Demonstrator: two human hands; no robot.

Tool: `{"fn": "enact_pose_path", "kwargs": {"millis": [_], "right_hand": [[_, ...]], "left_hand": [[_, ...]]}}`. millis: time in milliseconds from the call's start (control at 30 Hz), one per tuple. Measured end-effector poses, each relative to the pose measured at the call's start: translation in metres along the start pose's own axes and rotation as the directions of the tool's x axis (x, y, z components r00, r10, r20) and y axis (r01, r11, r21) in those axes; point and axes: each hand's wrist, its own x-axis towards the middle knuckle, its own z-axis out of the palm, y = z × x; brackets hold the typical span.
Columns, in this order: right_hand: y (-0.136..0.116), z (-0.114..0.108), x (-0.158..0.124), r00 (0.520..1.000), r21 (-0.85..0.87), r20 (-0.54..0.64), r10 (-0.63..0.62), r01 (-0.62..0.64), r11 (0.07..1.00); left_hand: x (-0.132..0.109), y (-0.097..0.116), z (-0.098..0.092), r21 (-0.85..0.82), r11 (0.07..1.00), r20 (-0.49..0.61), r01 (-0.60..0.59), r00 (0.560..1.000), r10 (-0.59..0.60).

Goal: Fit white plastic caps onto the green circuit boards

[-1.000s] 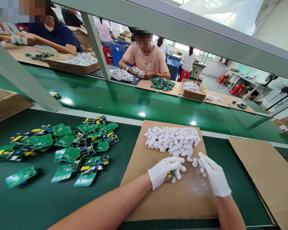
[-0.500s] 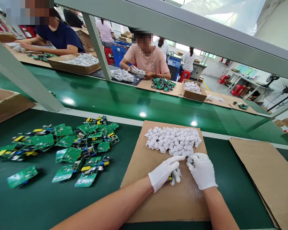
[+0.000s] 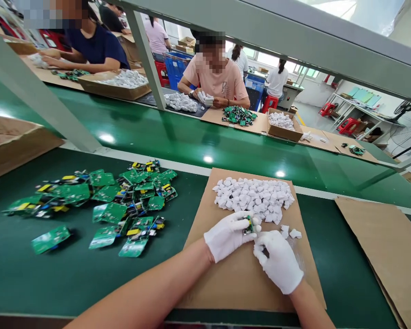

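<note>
My left hand (image 3: 230, 234), in a white glove, is closed round a small green circuit board (image 3: 249, 225) with a yellow part. Just to its right, my right hand (image 3: 279, 260), also gloved, has its thumb and fingers curled together near the board; what they pinch, if anything, is too small to make out. Both hands are above a brown cardboard sheet (image 3: 222, 288). Beyond them lies a pile of small white pieces (image 3: 253, 196), with a few loose white pieces (image 3: 295, 234) nearer my right hand.
Many green circuit boards (image 3: 108, 212) are spread on the dark green table (image 3: 48, 283) at the left. Another cardboard sheet (image 3: 383, 246) lies at the right. A metal frame (image 3: 281, 50) crosses above, and people sit across the green belt (image 3: 178, 141).
My left hand has turned, bringing the board into clearer view. My right hand has drawn back from the white pile towards me. The head view has shifted slightly.
</note>
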Motion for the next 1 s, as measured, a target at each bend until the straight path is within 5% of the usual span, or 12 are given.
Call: {"fn": "enact_pose_path", "kwargs": {"millis": [167,300,433,600,767,900,1000], "right_hand": [[0.009,0.0,-0.009,0.989,-0.192,-0.117,0.085,-0.106,0.976],[-0.003,0.011,-0.03,0.999,-0.399,-0.037,0.015,-0.028,0.917],[-0.003,0.016,-0.041,0.992,-0.394,0.128,-0.008,0.058,0.917],[-0.005,0.011,-0.034,0.98,-0.425,0.102,0.173,-0.114,0.898],[-0.023,0.014,-0.034,0.936,-0.297,0.353,-0.01,0.122,0.947],[-0.015,0.013,-0.032,0.965,-0.408,0.195,0.173,-0.081,0.909],[-0.018,0.016,-0.032,0.963,-0.36,0.251,0.1,-0.003,0.933]], "left_hand": [[0.004,0.003,-0.005,0.085,0.996,-0.155,-0.002,0.988,0.015],[0.005,0.005,-0.004,0.153,0.988,-0.229,-0.008,0.972,0.044],[0.005,0.005,-0.004,0.14,0.99,-0.189,-0.037,0.98,0.063],[0.005,0.007,-0.005,0.076,0.997,-0.141,-0.022,0.99,0.032],[0.004,0.01,-0.005,0.103,0.993,-0.117,-0.05,0.991,0.062],[0.003,0.01,-0.005,0.096,0.993,-0.126,-0.062,0.989,0.074],[0.004,0.009,-0.005,0.098,0.994,-0.121,-0.047,0.991,0.059]]}}
